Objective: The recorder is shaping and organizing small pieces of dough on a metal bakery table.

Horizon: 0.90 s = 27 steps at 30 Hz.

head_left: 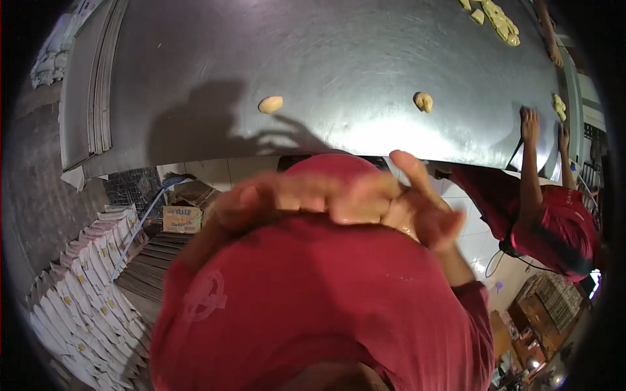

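Both hands are raised in front of my red shirt, just off the table's near edge, and motion blurs them. My left hand (267, 199) reaches inward with its fingers stretched toward the other hand. Opposite it, my right hand (411, 212) has its thumb up and apart, its fingers pointing left. The fingers meet or overlap in the middle; nothing I can make out is held in them. Beyond them on the metal table (345, 52) lie a smooth, pale dough piece (270, 104) to the left and a folded, darker dough piece (423, 101) to the right.
More dough pieces (501, 25) lie in a row at the far right, with a small group (559, 107) by the right edge. A person in red (554, 221) leans there, a hand on the table. Stacked white sacks (91, 306) and a cardboard box (182, 219) stand lower left.
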### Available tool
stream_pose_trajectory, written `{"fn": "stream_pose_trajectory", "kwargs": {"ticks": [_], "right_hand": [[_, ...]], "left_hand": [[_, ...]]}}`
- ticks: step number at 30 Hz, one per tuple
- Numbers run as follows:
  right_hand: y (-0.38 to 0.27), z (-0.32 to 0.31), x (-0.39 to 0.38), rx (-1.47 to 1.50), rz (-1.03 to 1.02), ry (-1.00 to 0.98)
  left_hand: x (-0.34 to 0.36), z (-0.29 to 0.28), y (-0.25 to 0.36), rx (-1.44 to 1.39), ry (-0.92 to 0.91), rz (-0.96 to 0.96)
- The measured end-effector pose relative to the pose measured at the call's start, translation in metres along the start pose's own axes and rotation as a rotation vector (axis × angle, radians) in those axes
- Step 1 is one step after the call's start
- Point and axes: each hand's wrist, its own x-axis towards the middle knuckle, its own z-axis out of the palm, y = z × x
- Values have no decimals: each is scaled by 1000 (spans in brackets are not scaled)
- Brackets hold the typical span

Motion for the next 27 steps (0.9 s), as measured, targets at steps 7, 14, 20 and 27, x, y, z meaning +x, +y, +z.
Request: {"fn": "stream_pose_trajectory", "kwargs": {"ticks": [7, 14, 20, 27], "right_hand": [[65, 29, -81, 1224, 457, 136], [8, 31, -58, 513, 116, 521], [31, 64, -76, 413, 336, 285], [-9, 22, -64, 147, 406, 243]], "left_hand": [[-51, -14, -66, -956, 95, -613], [-40, 9, -61, -53, 9, 292], [-73, 47, -145, -486, 115, 383], [-47, 21, -132, -97, -26, 200]]}}
